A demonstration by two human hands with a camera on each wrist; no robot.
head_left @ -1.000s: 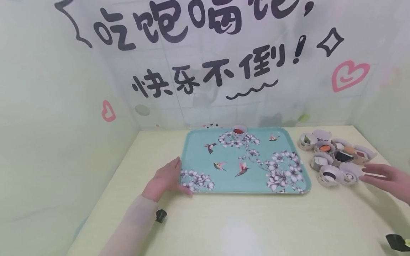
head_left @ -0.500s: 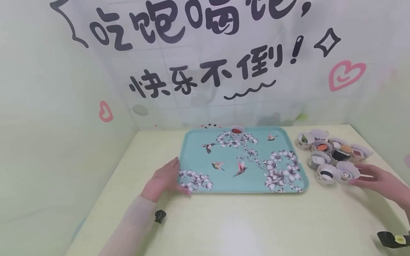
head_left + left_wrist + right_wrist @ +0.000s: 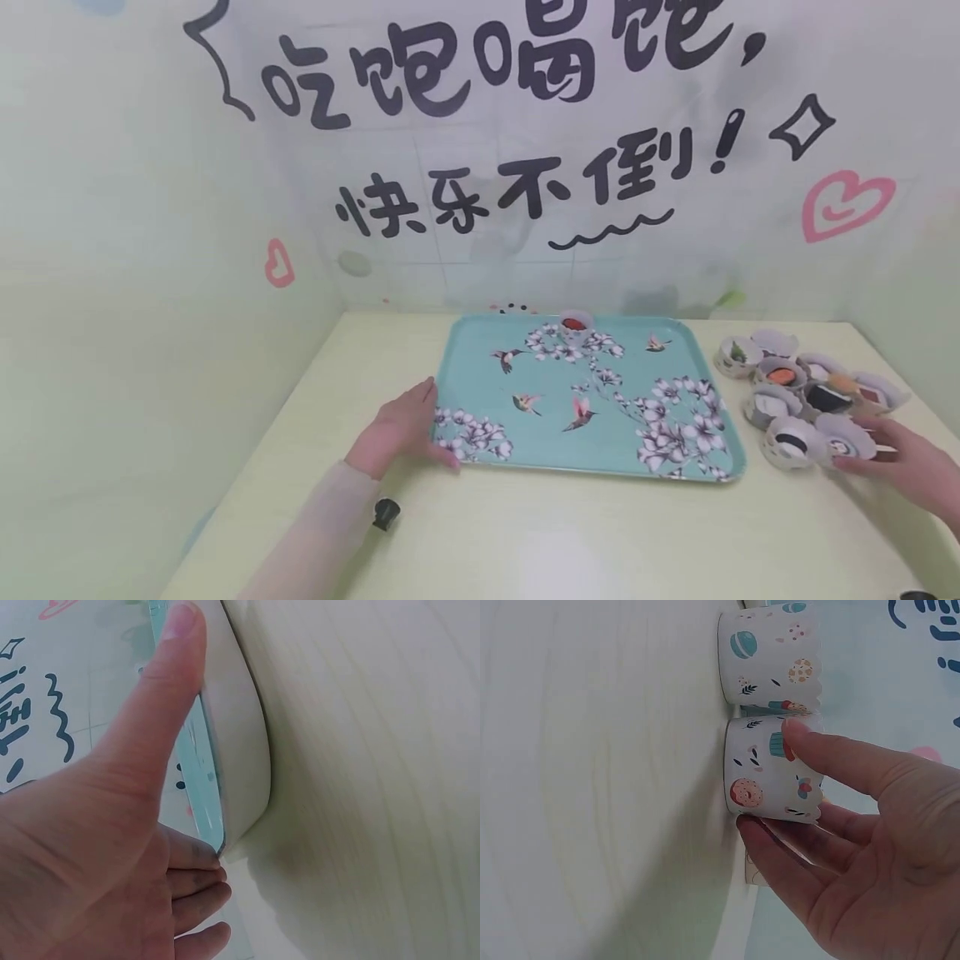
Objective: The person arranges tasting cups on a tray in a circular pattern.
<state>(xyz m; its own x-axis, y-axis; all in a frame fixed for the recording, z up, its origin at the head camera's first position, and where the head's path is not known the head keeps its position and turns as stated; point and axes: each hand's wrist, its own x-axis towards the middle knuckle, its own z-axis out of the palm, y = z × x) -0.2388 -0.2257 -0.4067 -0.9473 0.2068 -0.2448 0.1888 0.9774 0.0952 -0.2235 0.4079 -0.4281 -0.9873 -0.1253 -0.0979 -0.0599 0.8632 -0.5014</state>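
Note:
My right hand (image 3: 911,462) holds a patterned paper baking cup (image 3: 757,769) at the near right of a cluster, thumb on one side and fingers on the other. In the head view a small white round piece with a pink mark lies inside it. A second paper cup (image 3: 769,656), printed with similar pictures, stands right beside it. My left hand (image 3: 401,425) rests against the near left corner of a turquoise tray (image 3: 480,367). Its thumb (image 3: 161,697) lies straight along the front rim while the fingers reach along the left side.
Several more paper cups (image 3: 772,404) with small sushi-like pieces crowd the table right of the tray. At the tray's back edge stands one cup (image 3: 576,332) with a red-topped piece. A printed wall sheet (image 3: 517,275) hangs behind the pale wooden table (image 3: 570,533).
My right hand has moved in from the right and now grips the near right cup. The left hand stays at the tray's corner. The head view has shifted slightly.

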